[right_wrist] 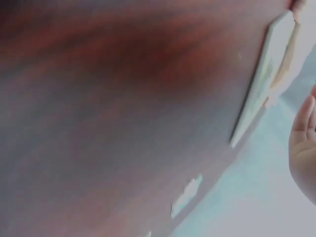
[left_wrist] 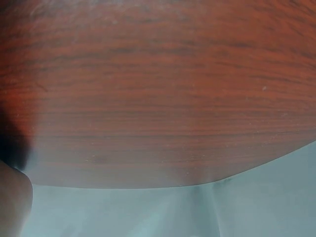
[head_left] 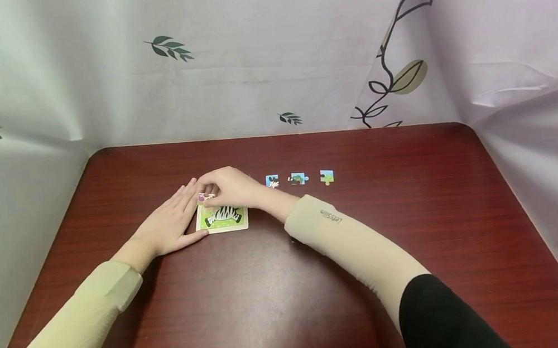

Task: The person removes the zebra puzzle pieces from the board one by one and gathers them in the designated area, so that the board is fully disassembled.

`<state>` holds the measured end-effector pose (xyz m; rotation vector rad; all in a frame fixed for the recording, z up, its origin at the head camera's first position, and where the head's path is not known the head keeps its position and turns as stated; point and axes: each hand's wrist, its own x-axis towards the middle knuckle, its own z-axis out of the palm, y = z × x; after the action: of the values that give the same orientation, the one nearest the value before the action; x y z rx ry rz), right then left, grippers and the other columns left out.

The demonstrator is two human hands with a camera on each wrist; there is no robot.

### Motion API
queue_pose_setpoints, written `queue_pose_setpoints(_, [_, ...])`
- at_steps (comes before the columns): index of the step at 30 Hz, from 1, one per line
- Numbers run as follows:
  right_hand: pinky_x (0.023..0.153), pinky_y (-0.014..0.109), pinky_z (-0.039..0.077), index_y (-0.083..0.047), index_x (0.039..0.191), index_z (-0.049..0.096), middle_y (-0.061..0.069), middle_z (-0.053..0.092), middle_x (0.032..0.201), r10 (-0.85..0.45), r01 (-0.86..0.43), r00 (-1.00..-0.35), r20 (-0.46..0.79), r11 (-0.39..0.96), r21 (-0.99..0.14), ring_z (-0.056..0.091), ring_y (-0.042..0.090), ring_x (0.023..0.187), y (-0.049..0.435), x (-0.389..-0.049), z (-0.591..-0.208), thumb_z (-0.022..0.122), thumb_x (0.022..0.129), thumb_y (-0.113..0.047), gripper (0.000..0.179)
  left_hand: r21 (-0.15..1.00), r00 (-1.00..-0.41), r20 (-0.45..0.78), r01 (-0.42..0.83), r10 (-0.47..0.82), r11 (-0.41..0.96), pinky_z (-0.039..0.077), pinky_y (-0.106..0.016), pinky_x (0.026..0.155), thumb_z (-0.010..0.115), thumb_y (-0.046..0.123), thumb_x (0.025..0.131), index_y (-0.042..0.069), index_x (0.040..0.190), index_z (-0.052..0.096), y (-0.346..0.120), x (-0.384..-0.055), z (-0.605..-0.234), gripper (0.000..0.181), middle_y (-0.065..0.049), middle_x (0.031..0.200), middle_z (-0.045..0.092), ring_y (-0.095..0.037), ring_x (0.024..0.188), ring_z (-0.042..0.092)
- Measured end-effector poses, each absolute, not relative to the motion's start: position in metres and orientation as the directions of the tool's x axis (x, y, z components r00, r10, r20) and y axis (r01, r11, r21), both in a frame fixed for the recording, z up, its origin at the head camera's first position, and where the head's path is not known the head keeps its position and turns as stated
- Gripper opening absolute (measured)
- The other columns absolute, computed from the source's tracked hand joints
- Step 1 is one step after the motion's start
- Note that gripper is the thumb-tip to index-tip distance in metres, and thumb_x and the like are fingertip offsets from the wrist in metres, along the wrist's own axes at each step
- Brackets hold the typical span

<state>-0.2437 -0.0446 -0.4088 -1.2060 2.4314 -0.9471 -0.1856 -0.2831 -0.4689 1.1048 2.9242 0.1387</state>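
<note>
A small zebra puzzle board with a pale border lies on the table left of the middle. My left hand rests flat along the board's left side, fingers straight, its thumb at the near left corner. Over the far left part of the board, my right hand pinches a small puzzle piece with purple and white on it. The right hand covers the board's far edge. In the right wrist view the right hand shows at the right edge, near the tilted-looking board.
Three loose puzzle pieces lie in a row right of the board: one with black and white, one blue and green, one green. The dark red wooden table is enclosed by pale curtains with leaf prints.
</note>
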Motion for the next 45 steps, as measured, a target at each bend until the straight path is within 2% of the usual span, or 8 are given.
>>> queue_pose_setpoints(3, [0.083, 0.012, 0.054, -0.01, 0.111, 0.077, 0.004, 0.078, 0.102, -0.771, -0.575, -0.635, 0.047, 0.432, -0.695, 0.072, 0.012, 0.093, -0.032, -0.247, -0.405, 0.082, 0.094, -0.015, 0.018, 0.088, -0.746, 0.038, 0.665, 0.665, 0.742, 0.012, -0.043, 0.139, 0.067, 0.051, 0.098, -0.007, 0.166, 0.017, -0.283, -0.186, -0.471, 0.103, -0.027, 0.175, 0.018, -0.042, 0.164, 0.019])
queue_pose_setpoints(12, [0.078, 0.018, 0.058, -0.007, 0.1, 0.078, 0.005, 0.077, 0.09, -0.752, -0.492, -0.659, 0.009, 0.422, -0.761, 0.071, 0.013, 0.082, 0.011, -0.258, -0.398, 0.086, 0.089, -0.008, 0.014, 0.076, -0.745, 0.037, 0.667, 0.666, 0.741, 0.001, -0.033, 0.138, 0.066, 0.051, 0.098, -0.01, 0.165, 0.022, -0.284, -0.187, -0.473, 0.101, -0.027, 0.175, 0.018, -0.042, 0.165, 0.018])
queue_pose_setpoints(22, [0.076, 0.02, 0.056, -0.009, 0.095, 0.077, 0.002, 0.075, 0.086, -0.747, -0.462, -0.659, -0.086, 0.493, -0.737, 0.068, 0.012, 0.079, 0.048, -0.262, -0.406, 0.089, 0.085, -0.009, 0.016, 0.08, -0.751, 0.021, 0.66, 0.66, 0.747, -0.004, -0.029, 0.137, 0.065, 0.052, 0.099, -0.009, 0.165, 0.019, -0.284, -0.188, -0.47, 0.101, -0.026, 0.176, 0.015, -0.041, 0.166, 0.015])
queue_pose_setpoints(31, [0.077, 0.02, 0.055, -0.01, 0.094, 0.076, 0.001, 0.074, 0.085, -0.761, -0.479, -0.632, -0.146, 0.531, -0.699, 0.067, 0.01, 0.08, 0.065, -0.258, -0.417, 0.089, 0.085, -0.012, 0.016, 0.072, -0.734, 0.058, 0.679, 0.677, 0.73, -0.003, -0.029, 0.137, 0.065, 0.051, 0.099, -0.01, 0.164, 0.022, -0.285, -0.189, -0.473, 0.099, -0.028, 0.175, 0.018, -0.042, 0.164, 0.018])
queue_pose_setpoints(45, [0.079, 0.024, 0.056, -0.009, 0.094, 0.075, 0.003, 0.073, 0.086, -0.766, -0.532, -0.624, -0.154, 0.561, -0.635, 0.067, 0.013, 0.081, 0.076, -0.252, -0.43, 0.089, 0.085, -0.012, 0.016, 0.067, -0.735, 0.057, 0.678, 0.676, 0.732, 0.0, -0.03, 0.138, 0.066, 0.051, 0.098, -0.01, 0.164, 0.023, -0.284, -0.188, -0.474, 0.1, -0.028, 0.175, 0.019, -0.042, 0.164, 0.019])
